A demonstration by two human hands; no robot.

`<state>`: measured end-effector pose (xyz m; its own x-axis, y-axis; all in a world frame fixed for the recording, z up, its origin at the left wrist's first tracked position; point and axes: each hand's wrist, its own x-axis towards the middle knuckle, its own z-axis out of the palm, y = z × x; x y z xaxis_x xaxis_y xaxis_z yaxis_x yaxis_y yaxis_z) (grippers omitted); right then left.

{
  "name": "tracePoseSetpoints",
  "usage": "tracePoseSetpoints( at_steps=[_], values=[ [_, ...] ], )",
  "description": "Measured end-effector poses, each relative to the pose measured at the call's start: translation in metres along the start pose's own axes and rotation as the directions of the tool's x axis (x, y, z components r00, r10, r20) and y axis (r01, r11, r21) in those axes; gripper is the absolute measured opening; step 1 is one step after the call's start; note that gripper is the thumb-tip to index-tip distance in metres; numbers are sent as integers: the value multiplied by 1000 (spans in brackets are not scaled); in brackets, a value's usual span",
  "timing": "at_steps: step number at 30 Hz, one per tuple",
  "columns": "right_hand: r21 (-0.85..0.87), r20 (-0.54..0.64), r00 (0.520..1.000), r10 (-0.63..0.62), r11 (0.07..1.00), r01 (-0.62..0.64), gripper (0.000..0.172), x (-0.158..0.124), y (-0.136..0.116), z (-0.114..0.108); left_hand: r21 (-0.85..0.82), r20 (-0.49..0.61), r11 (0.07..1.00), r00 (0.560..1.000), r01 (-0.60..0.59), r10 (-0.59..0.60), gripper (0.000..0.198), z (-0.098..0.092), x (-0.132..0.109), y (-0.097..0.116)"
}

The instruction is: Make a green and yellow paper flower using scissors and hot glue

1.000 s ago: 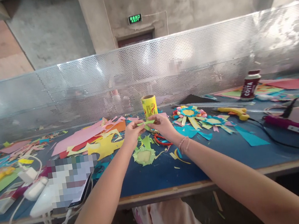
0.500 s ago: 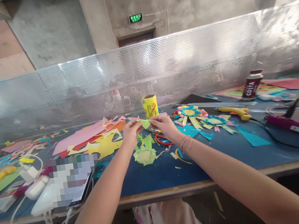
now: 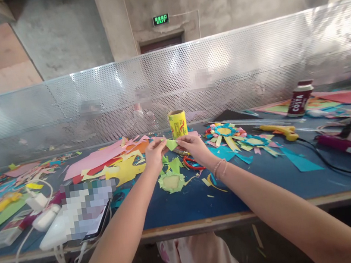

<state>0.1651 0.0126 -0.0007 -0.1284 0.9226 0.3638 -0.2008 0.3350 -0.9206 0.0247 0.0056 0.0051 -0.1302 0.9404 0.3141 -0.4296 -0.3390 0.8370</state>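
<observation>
A small piece of light green paper [image 3: 171, 144] is pinched between my two hands above the table. My left hand [image 3: 156, 152] grips its left edge, and my right hand [image 3: 192, 146] closes on the right edge. Just below them lies a pale green paper flower [image 3: 171, 181] with a round centre. Red-handled scissors [image 3: 193, 163] rest partly hidden under my right hand. Behind my hands a yellow tape roll [image 3: 178, 124] stands upright. Right of my right hand lies a colourful paper rosette [image 3: 224, 131], with a blue and yellow one [image 3: 255, 141] beside it.
Pink paper sheets [image 3: 96, 158] and yellow cut paper [image 3: 125, 169] lie to the left. A phone and white power bank [image 3: 54, 231] with cables sit near the front edge. To the right are a yellow glue gun [image 3: 280, 131], a brown bottle [image 3: 300, 98] and a purple power strip [image 3: 349, 147].
The view has shifted slightly, so the scene sits a little further right. Both hands keep their pinch on the green paper, with only slight finger movement.
</observation>
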Motion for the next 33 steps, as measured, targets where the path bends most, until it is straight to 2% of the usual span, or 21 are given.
tracePoseSetpoints(
  at_steps=[5, 9, 17, 20, 33],
  values=[
    [9, 52, 999, 9, 1000, -10, 28, -1, 1, 3, 62, -36, 998, 999, -29, 31, 24, 2, -1, -1],
    [-51, 36, 999, -12, 999, 13, 28, -2, 2, 4, 109, -35, 993, 999, -35, 39, 25, 4, -4, -1],
    [-105, -31, 999, -26, 994, 22, 22, -4, -3, 3, 106, 16, 994, 1000, -24, 22, 31, 5, -5, 1],
    [-111, -38, 999, -30, 994, 26, 22, -3, -2, 3, 105, 33, 994, 999, -29, 26, 28, 4, -5, 1],
    [-106, 7, 999, -43, 993, 43, 25, -3, -1, 3, 147, 3, 988, 999, -54, 55, 24, 2, -3, 1]
  ],
)
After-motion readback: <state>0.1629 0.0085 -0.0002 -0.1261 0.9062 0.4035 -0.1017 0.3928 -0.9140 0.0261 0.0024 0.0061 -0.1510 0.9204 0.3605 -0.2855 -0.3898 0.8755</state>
